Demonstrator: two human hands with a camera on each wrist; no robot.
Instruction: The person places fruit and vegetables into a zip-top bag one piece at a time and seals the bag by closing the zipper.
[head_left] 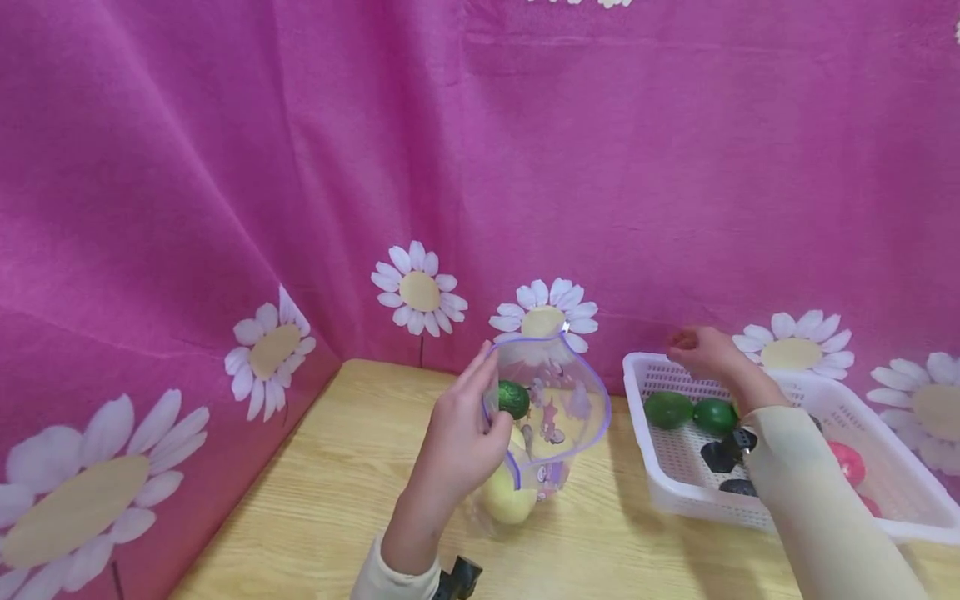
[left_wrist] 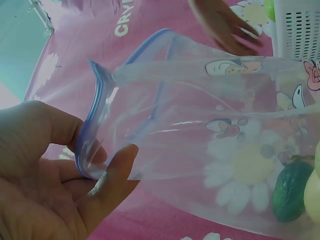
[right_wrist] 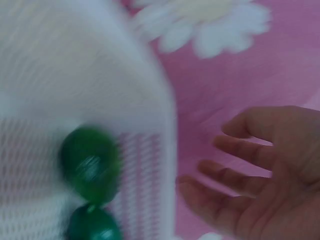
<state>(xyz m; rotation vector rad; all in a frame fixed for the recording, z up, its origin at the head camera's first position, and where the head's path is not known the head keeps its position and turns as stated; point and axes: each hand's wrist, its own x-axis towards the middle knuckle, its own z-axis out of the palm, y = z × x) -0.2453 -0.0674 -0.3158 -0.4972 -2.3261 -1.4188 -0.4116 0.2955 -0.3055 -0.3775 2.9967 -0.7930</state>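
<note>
Table corner, looks indoors; whether home or workroom, cannot tell; magenta cloth (head_left: 637, 167) hangs behind and along the left side, folds showing, printed with big daisies (head_left: 420, 292); white lettering (left_wrist: 122, 22) on it in left wrist view; wood-grain table (head_left: 330, 483) close against it; plastic basket (head_left: 693, 499) of produce (head_left: 669, 410), clear bag (left_wrist: 190, 145), household sort; pale blue-green surface (left_wrist: 20, 40) past the cloth's edge, unclear.

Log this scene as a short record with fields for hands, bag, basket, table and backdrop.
left hand: pinches the clear bag's rim
right hand: holds nothing, near the basket's rim
clear bag: mouth open, holding a dark green fruit and pale yellow fruit
white basket: holds green fruits, a red item
table: wood-grained
backdrop: pink, white flowers
</note>
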